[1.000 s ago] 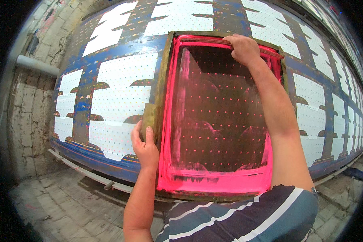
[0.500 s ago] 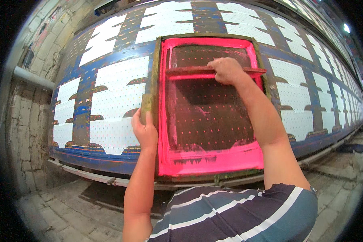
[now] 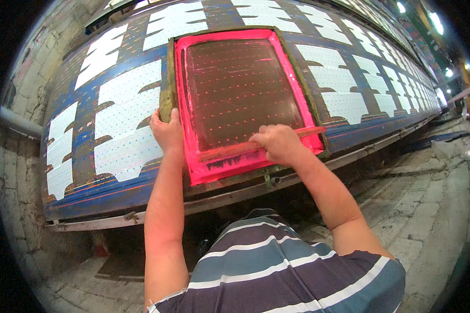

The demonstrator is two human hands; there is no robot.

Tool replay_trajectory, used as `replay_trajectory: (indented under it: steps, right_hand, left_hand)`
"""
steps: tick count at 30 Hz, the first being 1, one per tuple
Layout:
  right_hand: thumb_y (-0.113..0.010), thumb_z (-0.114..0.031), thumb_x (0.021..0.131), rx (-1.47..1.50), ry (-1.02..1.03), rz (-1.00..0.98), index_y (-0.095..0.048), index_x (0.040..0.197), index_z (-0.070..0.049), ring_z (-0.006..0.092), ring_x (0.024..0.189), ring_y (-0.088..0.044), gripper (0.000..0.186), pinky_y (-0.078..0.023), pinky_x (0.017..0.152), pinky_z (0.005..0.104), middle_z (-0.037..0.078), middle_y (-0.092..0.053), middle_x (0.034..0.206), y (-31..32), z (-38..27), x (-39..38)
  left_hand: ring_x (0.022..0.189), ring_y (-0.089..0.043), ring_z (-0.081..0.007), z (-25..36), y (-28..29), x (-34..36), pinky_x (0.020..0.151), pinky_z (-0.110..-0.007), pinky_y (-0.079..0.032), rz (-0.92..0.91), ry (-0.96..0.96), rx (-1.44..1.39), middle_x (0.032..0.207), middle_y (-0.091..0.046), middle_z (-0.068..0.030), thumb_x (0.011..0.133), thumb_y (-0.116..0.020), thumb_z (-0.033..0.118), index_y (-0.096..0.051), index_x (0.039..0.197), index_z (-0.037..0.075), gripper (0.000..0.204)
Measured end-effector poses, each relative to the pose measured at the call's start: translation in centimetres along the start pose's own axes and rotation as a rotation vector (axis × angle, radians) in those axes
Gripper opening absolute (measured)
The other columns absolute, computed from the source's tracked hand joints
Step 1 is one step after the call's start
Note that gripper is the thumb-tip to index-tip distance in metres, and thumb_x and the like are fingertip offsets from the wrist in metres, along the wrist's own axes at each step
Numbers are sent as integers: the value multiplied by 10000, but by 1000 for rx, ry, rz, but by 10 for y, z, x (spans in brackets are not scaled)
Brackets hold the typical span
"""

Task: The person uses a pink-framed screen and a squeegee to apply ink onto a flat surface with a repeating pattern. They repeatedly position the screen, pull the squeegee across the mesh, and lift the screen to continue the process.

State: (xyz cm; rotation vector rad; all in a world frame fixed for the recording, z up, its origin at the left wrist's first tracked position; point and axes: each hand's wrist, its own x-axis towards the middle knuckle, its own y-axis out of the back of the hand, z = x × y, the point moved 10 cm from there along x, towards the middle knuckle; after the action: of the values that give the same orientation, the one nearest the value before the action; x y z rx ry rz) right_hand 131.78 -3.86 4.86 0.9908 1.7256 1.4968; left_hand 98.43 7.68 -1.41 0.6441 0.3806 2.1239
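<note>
A screen printing frame (image 3: 235,88) with a dark dotted mesh and bright pink ink around its inner edges lies on a long table. My left hand (image 3: 165,130) is closed on a yellowish block (image 3: 166,98) at the frame's left side. My right hand (image 3: 277,142) is closed on a long pink-stained squeegee (image 3: 310,130), which lies across the lower part of the screen over the band of ink. White cut pieces (image 3: 125,125) printed with small coloured dots are laid out in rows on the table around the frame.
The table's blue-stained surface (image 3: 83,177) runs far to the right, with a metal rail (image 3: 89,224) along its near edge. A grey pipe (image 3: 21,124) runs by the block wall at left. The paved floor (image 3: 423,219) shows below. Lights (image 3: 436,23) glow at upper right.
My right hand has drawn the squeegee from the screen's top toward me, down to its lower end. My left hand stays on the side block. The view has turned, showing more of the right.
</note>
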Motion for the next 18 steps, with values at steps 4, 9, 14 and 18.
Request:
replay_trajectory:
  steps: [4,9,14,18]
  right_hand:
    - [-843,-180,807,-17,2,11,-803,1159,-173,322,1057,-764,355,-613,925,475,93,-750,1060,-1,-19,-34]
    - [-870,-477,869,103,65,154,-792,1195,-111,353,1071,-715,496,-566,962,493,127,-728,1059,6,-31,-59]
    - [-789,-600,931,214,140,238,-784,1195,-64,383,1117,-697,597,-543,1009,524,156,-736,1111,4,-26,-79]
    - [-793,-482,973,388,165,232,-790,1183,-62,390,1214,-699,470,-537,1069,526,170,-760,1219,2,19,-98]
  left_hand:
    - [1244,-685,-436,-2,-2,1,1093,-513,-541,2,28,44,1321,-717,-252,889,-923,345,-662,1410,-22,689]
    - [1115,-770,-361,1,4,0,996,-455,-597,32,58,141,1242,-787,-219,865,-953,320,-731,1332,-26,622]
    - [960,-781,-325,1,4,0,886,-455,-602,-24,113,74,1043,-816,-158,856,-956,313,-795,1130,-20,460]
    - [822,-738,-183,-5,-2,-1,786,-377,-591,-74,180,-79,967,-821,-73,882,-950,256,-818,1103,-7,368]
